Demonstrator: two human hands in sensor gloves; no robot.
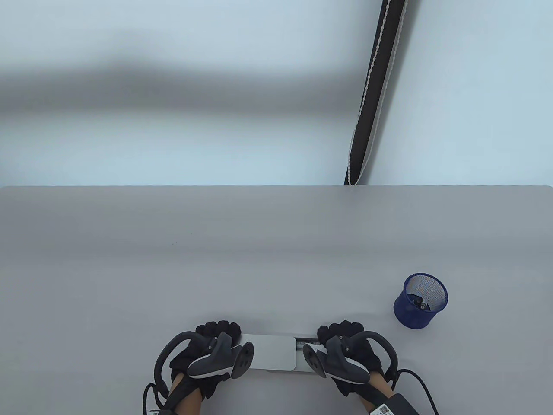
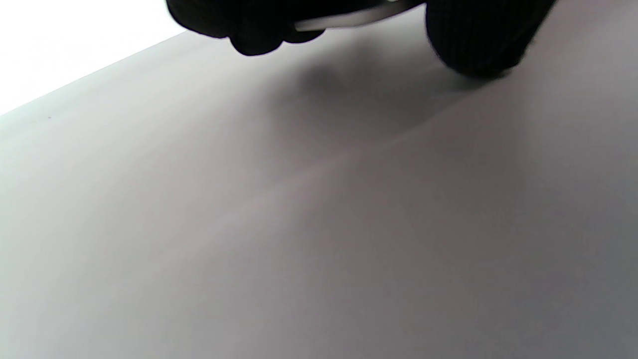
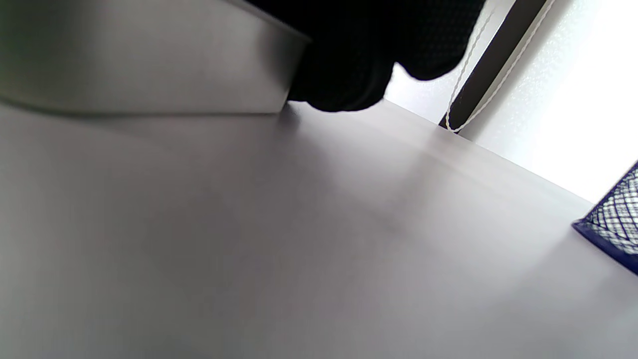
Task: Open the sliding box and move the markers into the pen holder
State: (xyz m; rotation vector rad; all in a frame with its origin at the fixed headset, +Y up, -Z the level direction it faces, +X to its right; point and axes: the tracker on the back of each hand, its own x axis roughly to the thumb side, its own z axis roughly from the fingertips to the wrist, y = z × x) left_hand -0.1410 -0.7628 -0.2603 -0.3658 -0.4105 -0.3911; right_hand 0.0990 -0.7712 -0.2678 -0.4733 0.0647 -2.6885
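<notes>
A flat silver sliding box [image 1: 273, 352] lies at the table's near edge between both hands. My left hand [image 1: 216, 335] grips its left end with curled fingers [image 2: 254, 30]; a strip of the box [image 2: 344, 19] shows between them. My right hand [image 1: 343, 335] grips the right end, where the inner tray [image 1: 304, 343] sticks out a little from the sleeve. In the right wrist view the box's side [image 3: 149, 60] fills the upper left beside my fingers [image 3: 349, 75]. The blue mesh pen holder [image 1: 420, 301] stands to the right with dark marker tops [image 1: 418, 301] inside.
The grey table [image 1: 259, 259] stretches away to a far edge against a pale wall. A black strip with a white cord [image 1: 373, 95] hangs behind the table. The pen holder's mesh wall [image 3: 615, 214] is at the right edge of the right wrist view.
</notes>
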